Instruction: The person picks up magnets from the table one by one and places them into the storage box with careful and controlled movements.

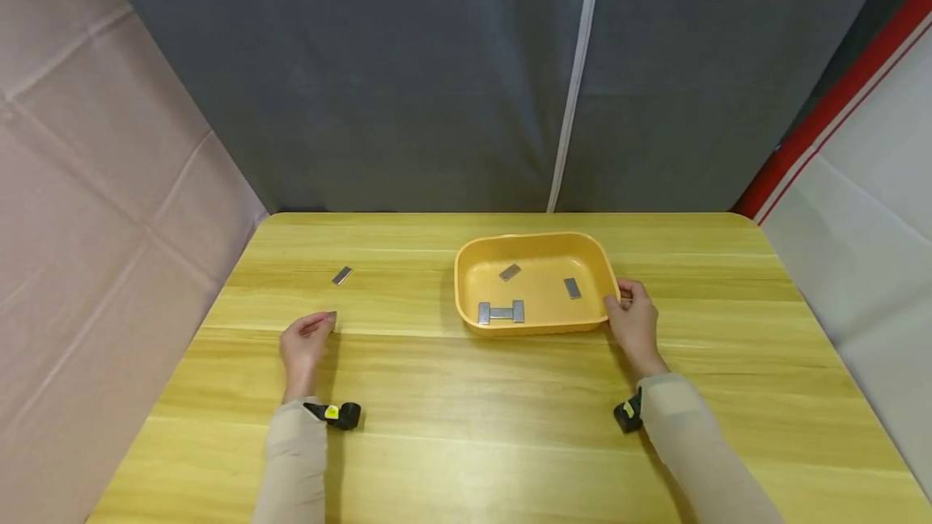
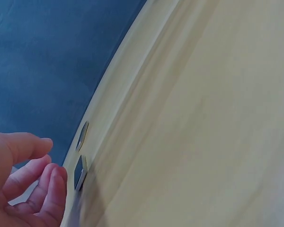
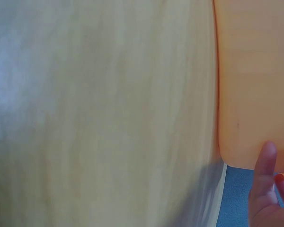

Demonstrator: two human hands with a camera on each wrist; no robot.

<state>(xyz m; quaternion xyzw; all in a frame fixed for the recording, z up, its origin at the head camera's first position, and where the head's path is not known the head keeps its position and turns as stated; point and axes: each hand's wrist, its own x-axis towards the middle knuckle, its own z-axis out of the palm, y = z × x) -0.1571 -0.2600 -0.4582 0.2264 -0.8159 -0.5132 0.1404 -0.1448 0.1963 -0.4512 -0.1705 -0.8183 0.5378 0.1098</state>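
My left hand [image 1: 303, 348] is above the left part of the table, fingers bent and thumb close to the index finger. In the left wrist view, a small flat grey metal block [image 2: 80, 172] shows just beyond the fingertips, with nothing between thumb and index finger. Farther back lies a second metal block [image 1: 342, 275]. On the other side, my right hand [image 1: 633, 326] grips the right end of a yellow plastic basin [image 1: 536, 328], thumb over the rim. Inside it, three metal blocks [image 1: 501, 313] form an H shape, and two more lie singly: one block [image 1: 510, 272] and another [image 1: 572, 288].
The wood-grain table [image 1: 437, 443] ends at a dark grey curtain [image 1: 408, 87] behind. Pale fabric [image 1: 95, 209] hangs at the left, white fabric with a red band [image 1: 837, 95] at the right. Each wrist carries a small black camera, such as the left one [image 1: 348, 416].
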